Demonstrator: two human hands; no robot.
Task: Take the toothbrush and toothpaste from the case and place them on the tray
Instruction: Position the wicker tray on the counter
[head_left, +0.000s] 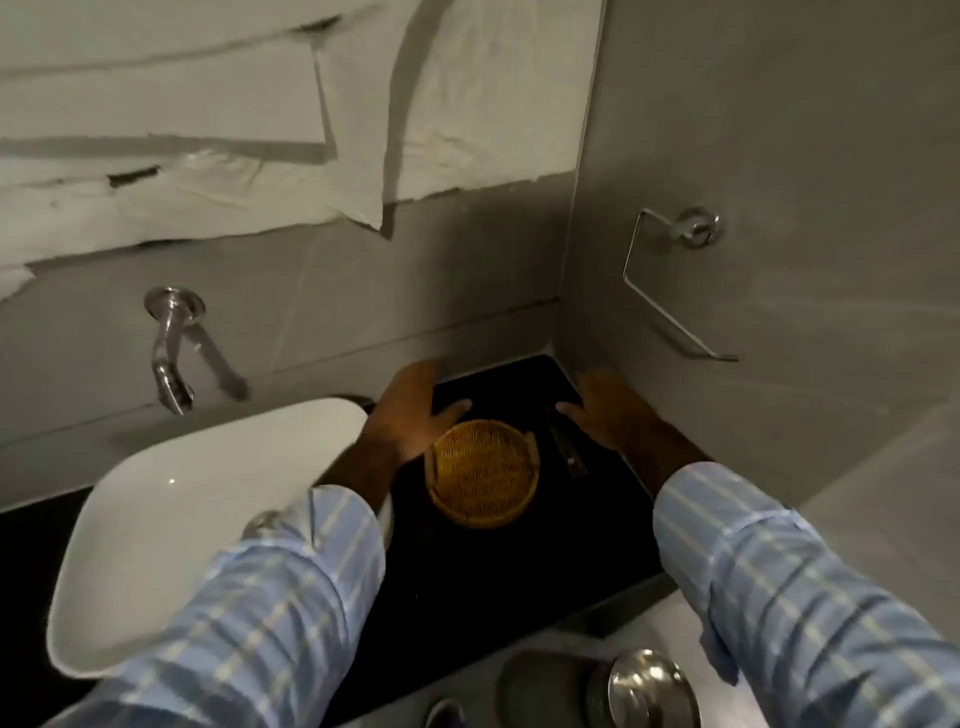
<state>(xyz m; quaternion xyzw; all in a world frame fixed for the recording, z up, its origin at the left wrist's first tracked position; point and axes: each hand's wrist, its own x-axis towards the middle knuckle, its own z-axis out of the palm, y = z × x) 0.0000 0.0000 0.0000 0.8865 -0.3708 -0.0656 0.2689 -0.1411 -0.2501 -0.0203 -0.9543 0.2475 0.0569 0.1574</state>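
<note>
Hands over the woven tray (482, 472)

My left hand (410, 410) and right hand (602, 410) hovered spread and empty, flanking it; a dark case (566, 449) lay just right.

Tray (483, 473) on counter (498, 571), sink (171, 525) left, case (567, 449) right

1. Location type: bathroom.
2. Evidence, left: a white vessel basin (208, 525) on a dark table (498, 582), with a chrome wall-mounted tap (171, 348) above it.
3. Evidence, right wall: a chrome towel ring (675, 280) fixed to grey tile.
4. Evidence, near right: a steel pedal-bin lid (649, 686) below table level.
</note>
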